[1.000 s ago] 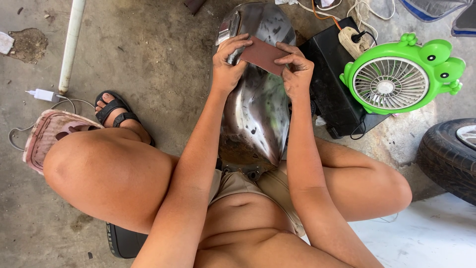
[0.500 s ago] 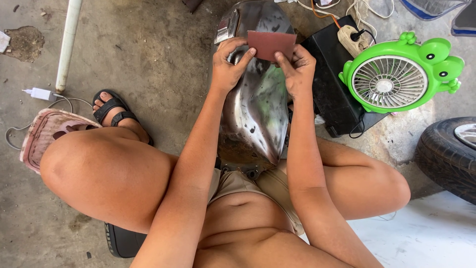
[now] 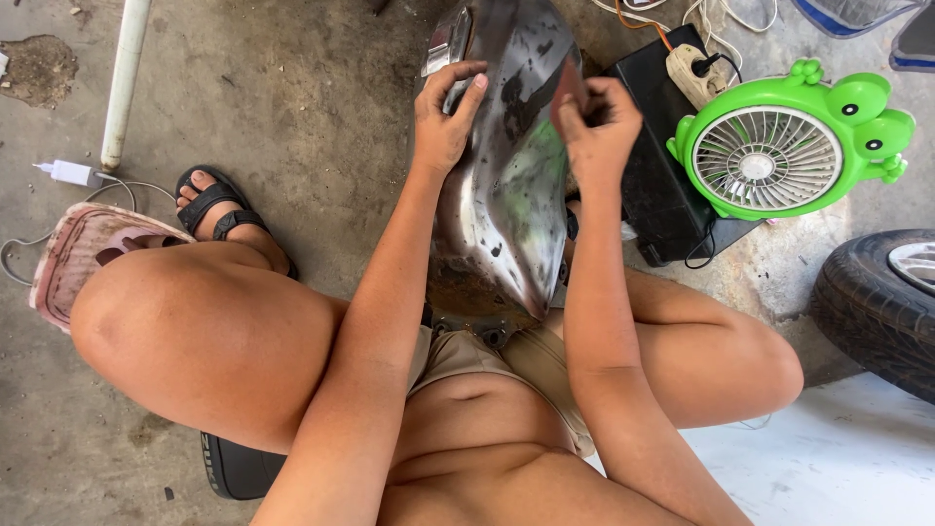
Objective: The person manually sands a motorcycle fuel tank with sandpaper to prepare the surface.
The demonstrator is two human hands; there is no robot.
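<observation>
While left hand (image 3: 443, 117) steadies, right hand (image 3: 596, 122) rubs tank (image 3: 506, 205).

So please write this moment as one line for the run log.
left hand steadies bare metal tank | right hand presses reddish-brown sanding sheet on tank's right side | green frog fan beside, on floor

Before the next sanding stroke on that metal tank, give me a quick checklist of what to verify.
1. Left hand steadying the tank: ok, palm on its left side.
2. Right hand gripping the sandpaper: ok, pinched at the tank's right edge.
3. Tank braced between the knees: ok.
4. Fan apart from the right hand: ok.
5. Fan running: cannot tell.
</observation>
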